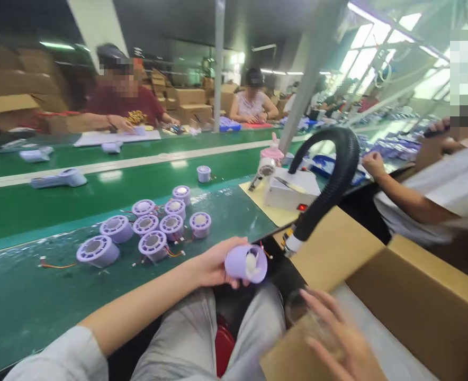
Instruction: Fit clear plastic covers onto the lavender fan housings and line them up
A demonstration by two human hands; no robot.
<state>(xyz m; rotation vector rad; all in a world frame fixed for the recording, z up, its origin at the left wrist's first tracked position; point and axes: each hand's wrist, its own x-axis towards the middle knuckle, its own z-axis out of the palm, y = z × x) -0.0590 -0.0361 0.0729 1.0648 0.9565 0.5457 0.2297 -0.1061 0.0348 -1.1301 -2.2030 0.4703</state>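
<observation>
My left hand (217, 263) is closed around a lilac fan housing (236, 262), a short round tube with a white fan blade inside its open end. Thin wires with a small connector (269, 256) stick out behind it. Over the cardboard box, my right hand (339, 330) is smeared by motion, its fingers curved about a clear round plastic piece (296, 308) whose exact kind is unclear. On the bench to the left stand several similar lilac housings (153, 243), with slotted tops and trailing wires.
An open cardboard box (416, 301) stands at my right. A black flexible hose (347, 159) arches above a white box with a red switch (271, 193). Beyond the bench runs a green conveyor (146, 182) carrying lilac parts. Co-workers sit opposite and at right.
</observation>
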